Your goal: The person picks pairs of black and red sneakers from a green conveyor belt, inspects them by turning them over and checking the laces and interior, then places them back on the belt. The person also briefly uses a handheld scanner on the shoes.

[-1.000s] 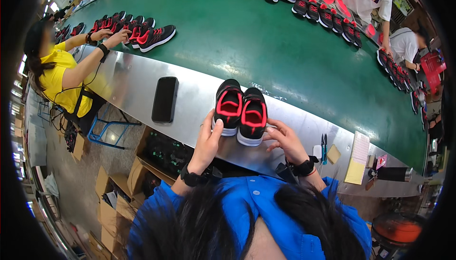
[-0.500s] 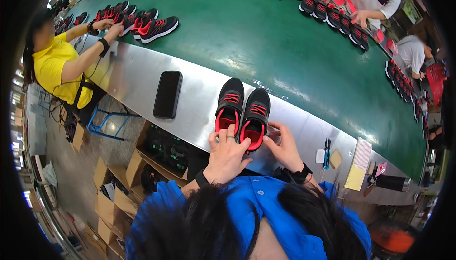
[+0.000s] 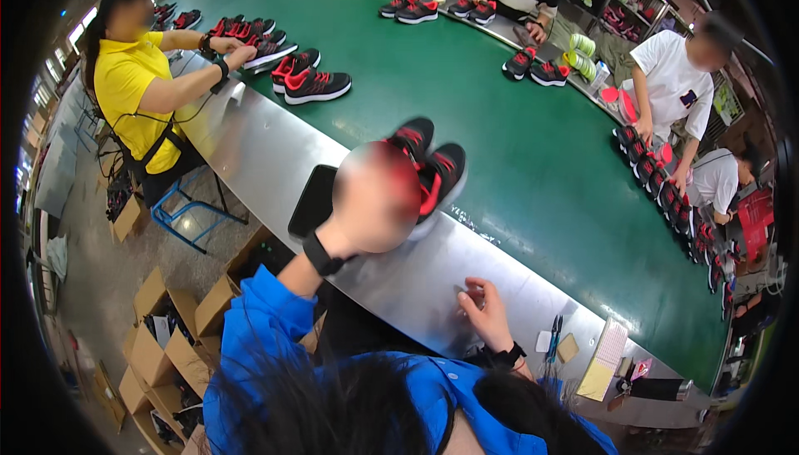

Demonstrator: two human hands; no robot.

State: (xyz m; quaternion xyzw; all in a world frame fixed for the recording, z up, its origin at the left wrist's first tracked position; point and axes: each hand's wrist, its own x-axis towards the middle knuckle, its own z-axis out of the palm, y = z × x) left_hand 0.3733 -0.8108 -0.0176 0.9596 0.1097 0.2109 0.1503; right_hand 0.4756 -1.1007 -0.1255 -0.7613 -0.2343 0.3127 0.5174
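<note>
A pair of black sneakers (image 3: 446, 174) with red linings and white soles is tilted over the line where the metal ledge meets the green belt. At their heel end is my left hand (image 3: 366, 210), closed on the pair; a blur covers its fingers. A black phone (image 3: 311, 199) lies on the ledge, partly behind this hand. My right hand (image 3: 487, 312) hovers over the ledge to the right, apart from the shoes. Its fingers are loosely bent and apart, with nothing in them.
More sneakers (image 3: 316, 85) stand on the green belt (image 3: 499, 139) near a co-worker in yellow (image 3: 137, 81). Others line the far right edge by co-workers. Pens (image 3: 553, 337) and a notepad (image 3: 603, 359) lie on the ledge at right. Open cartons (image 3: 158, 347) stand below left.
The sneakers have gone forward, away from me, with my left hand, from the metal ledge toward the belt. My right hand has come off them. The view has shifted.
</note>
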